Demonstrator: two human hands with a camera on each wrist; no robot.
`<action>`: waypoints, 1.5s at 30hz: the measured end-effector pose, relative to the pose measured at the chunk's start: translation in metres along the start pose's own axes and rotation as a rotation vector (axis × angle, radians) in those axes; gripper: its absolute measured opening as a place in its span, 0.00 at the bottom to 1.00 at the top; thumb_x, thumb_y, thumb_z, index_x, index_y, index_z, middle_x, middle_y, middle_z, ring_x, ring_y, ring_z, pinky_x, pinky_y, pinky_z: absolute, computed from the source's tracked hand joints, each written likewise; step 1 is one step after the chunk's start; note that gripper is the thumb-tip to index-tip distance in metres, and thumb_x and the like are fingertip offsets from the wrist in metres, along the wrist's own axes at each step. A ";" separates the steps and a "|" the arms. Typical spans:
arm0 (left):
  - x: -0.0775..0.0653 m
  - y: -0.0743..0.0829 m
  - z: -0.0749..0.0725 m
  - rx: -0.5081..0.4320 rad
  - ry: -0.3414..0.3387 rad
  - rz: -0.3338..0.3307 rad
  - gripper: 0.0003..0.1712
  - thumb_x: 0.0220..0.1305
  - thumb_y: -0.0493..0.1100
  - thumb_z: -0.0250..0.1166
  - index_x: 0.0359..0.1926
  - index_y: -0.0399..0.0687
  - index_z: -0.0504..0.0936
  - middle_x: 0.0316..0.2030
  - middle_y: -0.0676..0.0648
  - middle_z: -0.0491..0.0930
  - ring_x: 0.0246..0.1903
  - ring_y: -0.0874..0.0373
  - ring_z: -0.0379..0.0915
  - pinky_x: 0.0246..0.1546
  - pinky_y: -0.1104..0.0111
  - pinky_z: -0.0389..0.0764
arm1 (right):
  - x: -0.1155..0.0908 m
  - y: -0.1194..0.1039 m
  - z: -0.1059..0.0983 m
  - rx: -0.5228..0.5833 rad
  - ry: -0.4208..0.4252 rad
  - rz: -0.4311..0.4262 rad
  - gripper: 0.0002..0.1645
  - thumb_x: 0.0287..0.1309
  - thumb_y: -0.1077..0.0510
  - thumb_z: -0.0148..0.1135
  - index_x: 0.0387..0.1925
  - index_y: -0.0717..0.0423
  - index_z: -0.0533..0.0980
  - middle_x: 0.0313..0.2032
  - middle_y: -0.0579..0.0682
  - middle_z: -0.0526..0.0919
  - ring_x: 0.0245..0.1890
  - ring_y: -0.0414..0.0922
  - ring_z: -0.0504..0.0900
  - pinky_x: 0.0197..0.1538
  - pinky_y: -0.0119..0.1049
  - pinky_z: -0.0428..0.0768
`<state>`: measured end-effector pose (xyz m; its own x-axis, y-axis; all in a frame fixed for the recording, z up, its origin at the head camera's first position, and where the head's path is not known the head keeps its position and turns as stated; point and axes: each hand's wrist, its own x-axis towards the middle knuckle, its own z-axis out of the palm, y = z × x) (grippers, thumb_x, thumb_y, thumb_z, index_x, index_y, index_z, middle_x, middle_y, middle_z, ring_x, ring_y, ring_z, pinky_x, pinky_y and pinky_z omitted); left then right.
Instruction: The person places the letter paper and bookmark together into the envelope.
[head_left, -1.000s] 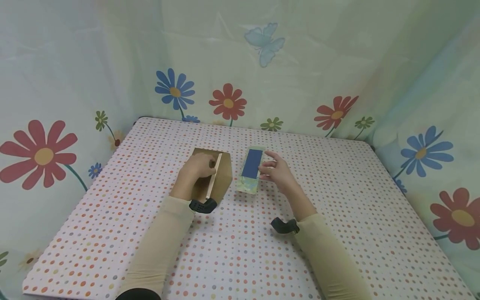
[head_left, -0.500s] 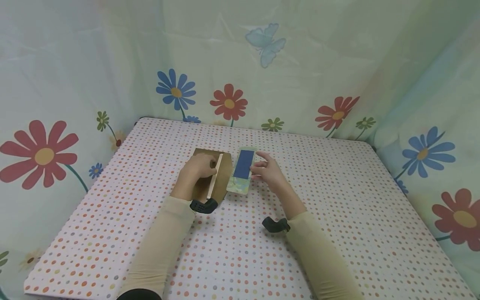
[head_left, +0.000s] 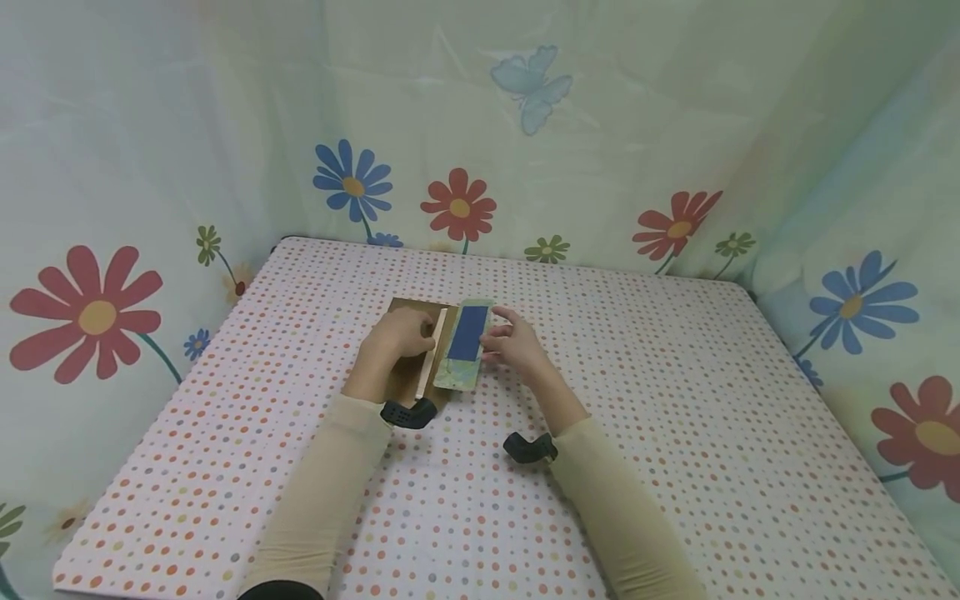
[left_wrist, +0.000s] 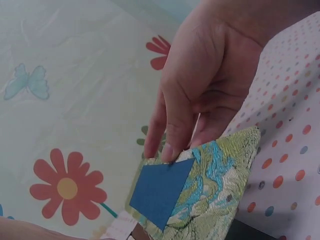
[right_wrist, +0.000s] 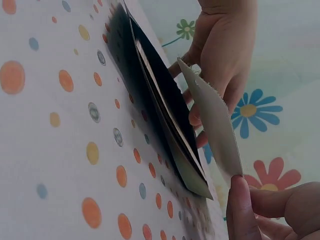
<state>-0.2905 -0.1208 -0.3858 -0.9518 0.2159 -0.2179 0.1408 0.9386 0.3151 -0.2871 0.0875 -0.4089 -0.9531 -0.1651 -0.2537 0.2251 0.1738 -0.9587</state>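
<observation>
My left hand [head_left: 393,337] grips a brown, open envelope-like holder [head_left: 405,379] with curled fingers beside a pale strip [head_left: 429,358] along its opening. In the right wrist view the holder [right_wrist: 172,125] looks dark and slightly raised, with pale layers inside. My right hand [head_left: 517,346] pinches the right edge of a flat rectangular card [head_left: 456,377], patterned in green and teal with a blue panel [left_wrist: 160,195]. The card's plain pale back [right_wrist: 220,132] faces the right wrist camera. In the head view it overlaps the holder's right side; whether they touch cannot be told.
A table [head_left: 637,375] with a white cloth of coloured dots lies under both hands. Behind and beside it hangs a pale curtain [head_left: 600,125] printed with flowers and a butterfly. A dark wrist mount [head_left: 531,448] sits below my right hand.
My right hand has moved left with the card, from beside the holder to over its right side. My left hand and the holder have stayed nearly in place.
</observation>
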 end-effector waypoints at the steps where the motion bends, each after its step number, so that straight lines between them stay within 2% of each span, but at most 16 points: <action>1: 0.000 0.000 0.000 0.001 0.001 0.000 0.27 0.66 0.51 0.57 0.64 0.49 0.71 0.62 0.43 0.72 0.56 0.43 0.72 0.54 0.52 0.75 | 0.001 0.001 0.001 0.000 -0.001 0.001 0.42 0.62 0.66 0.57 0.73 0.46 0.52 0.49 0.55 0.71 0.32 0.42 0.80 0.44 0.39 0.84; 6: 0.000 0.000 0.000 0.014 0.003 0.001 0.26 0.66 0.50 0.57 0.63 0.49 0.72 0.61 0.43 0.73 0.49 0.46 0.75 0.48 0.55 0.76 | 0.004 0.006 0.006 -0.017 -0.009 -0.009 0.43 0.61 0.66 0.58 0.73 0.46 0.53 0.49 0.56 0.72 0.33 0.41 0.81 0.42 0.37 0.84; 11: 0.000 0.000 -0.001 0.018 0.011 0.000 0.26 0.65 0.50 0.57 0.63 0.49 0.72 0.60 0.43 0.74 0.54 0.45 0.74 0.53 0.53 0.76 | 0.004 0.008 0.012 -0.055 -0.013 -0.010 0.42 0.61 0.65 0.59 0.72 0.45 0.53 0.50 0.56 0.74 0.33 0.42 0.81 0.42 0.37 0.85; 19: 0.003 -0.001 -0.001 -0.012 0.024 -0.011 0.27 0.64 0.51 0.58 0.62 0.49 0.73 0.60 0.43 0.74 0.58 0.44 0.71 0.58 0.52 0.73 | 0.007 0.008 0.020 -0.045 -0.025 0.001 0.43 0.60 0.64 0.60 0.72 0.44 0.53 0.50 0.56 0.74 0.32 0.42 0.82 0.39 0.36 0.85; 26: 0.003 -0.002 -0.001 -0.016 0.015 -0.031 0.28 0.64 0.53 0.58 0.63 0.49 0.72 0.61 0.43 0.74 0.59 0.44 0.70 0.59 0.52 0.72 | 0.011 0.008 0.027 -0.086 -0.009 0.015 0.42 0.60 0.64 0.60 0.72 0.45 0.55 0.49 0.56 0.76 0.32 0.41 0.82 0.38 0.35 0.85; 36: 0.003 0.001 -0.003 -0.009 0.014 -0.025 0.27 0.65 0.51 0.57 0.63 0.49 0.72 0.62 0.44 0.73 0.60 0.45 0.69 0.59 0.53 0.71 | 0.008 0.006 0.029 -0.058 -0.012 0.023 0.41 0.60 0.65 0.60 0.72 0.45 0.55 0.50 0.56 0.75 0.33 0.42 0.82 0.39 0.36 0.85; 45: 0.005 -0.002 -0.002 -0.014 0.013 -0.020 0.27 0.64 0.52 0.57 0.63 0.50 0.72 0.63 0.44 0.71 0.61 0.45 0.68 0.60 0.52 0.71 | 0.009 0.013 0.034 -0.099 -0.018 0.009 0.41 0.60 0.64 0.61 0.71 0.48 0.56 0.48 0.56 0.77 0.32 0.41 0.82 0.38 0.34 0.85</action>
<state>-0.2958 -0.1220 -0.3857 -0.9579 0.1932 -0.2122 0.1178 0.9389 0.3233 -0.2860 0.0553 -0.4276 -0.9472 -0.1801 -0.2653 0.2117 0.2704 -0.9392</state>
